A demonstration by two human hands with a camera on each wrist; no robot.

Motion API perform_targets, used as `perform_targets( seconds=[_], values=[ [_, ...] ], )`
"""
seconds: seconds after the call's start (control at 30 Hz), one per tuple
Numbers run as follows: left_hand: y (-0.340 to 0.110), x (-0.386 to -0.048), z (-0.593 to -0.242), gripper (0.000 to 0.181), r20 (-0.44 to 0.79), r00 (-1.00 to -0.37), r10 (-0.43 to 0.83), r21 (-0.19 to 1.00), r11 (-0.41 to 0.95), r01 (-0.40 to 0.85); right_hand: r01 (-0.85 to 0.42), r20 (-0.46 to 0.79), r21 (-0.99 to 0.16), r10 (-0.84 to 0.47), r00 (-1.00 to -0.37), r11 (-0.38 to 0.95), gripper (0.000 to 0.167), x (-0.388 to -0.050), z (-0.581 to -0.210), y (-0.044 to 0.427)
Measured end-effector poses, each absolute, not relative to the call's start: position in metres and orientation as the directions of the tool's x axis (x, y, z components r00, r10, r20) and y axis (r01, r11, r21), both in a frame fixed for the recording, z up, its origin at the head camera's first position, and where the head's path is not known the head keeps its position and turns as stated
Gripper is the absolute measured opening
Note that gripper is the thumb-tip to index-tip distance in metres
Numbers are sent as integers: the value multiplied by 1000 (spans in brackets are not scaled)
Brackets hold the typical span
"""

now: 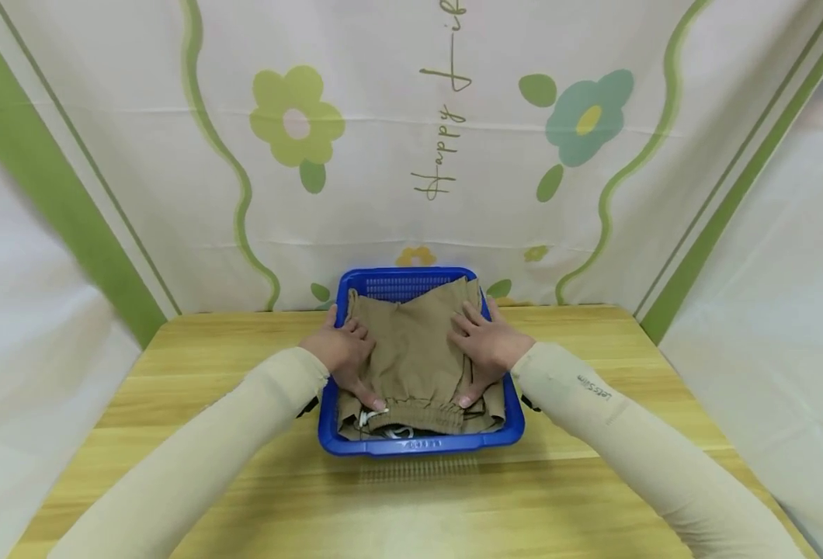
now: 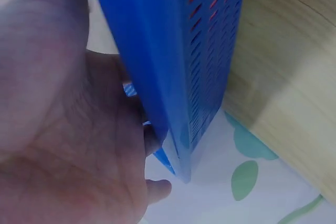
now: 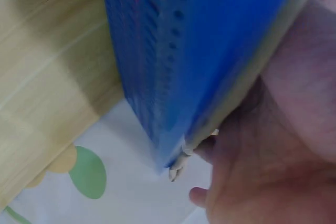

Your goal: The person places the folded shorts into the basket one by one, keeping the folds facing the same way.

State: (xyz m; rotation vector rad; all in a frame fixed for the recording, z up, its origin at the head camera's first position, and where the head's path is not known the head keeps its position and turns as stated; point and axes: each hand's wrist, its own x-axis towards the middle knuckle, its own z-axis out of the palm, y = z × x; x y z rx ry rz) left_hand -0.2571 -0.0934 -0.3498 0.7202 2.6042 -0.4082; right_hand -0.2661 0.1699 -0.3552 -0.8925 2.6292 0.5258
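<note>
Folded khaki shorts (image 1: 414,345) with an elastic waistband and white drawstring fill a blue plastic basket (image 1: 421,446). The waistband faces the near rim. My left hand (image 1: 342,353) rests on the left side of the shorts, over the basket's left rim, thumb beside the drawstring. On the opposite side, my right hand (image 1: 490,345) lies spread over the right edge of the shorts, its thumb by the waistband. In the left wrist view the palm is close to the basket's side wall (image 2: 152,51). Khaki cloth (image 3: 252,72) covers the rim in the right wrist view.
The basket stands on a light wooden table (image 1: 223,341) near its back edge. Behind the table hangs a white curtain (image 1: 376,202) printed with flowers and lettering. White cloth (image 1: 27,326) hangs at both sides.
</note>
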Motion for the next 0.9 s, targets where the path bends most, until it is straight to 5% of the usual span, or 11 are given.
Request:
perform_targets(
  seconds=[0.63,0.9],
  values=[
    [-91,-238,-358,126,-387,-795,467,-248,778,578,-651,-370,216,-556,-744,728,127,-266,-373,171],
    [-104,-245,-345,112,-343,-803,488,6,856,517,-613,-274,-128,-621,-734,780,106,-254,-360,190]
  ],
)
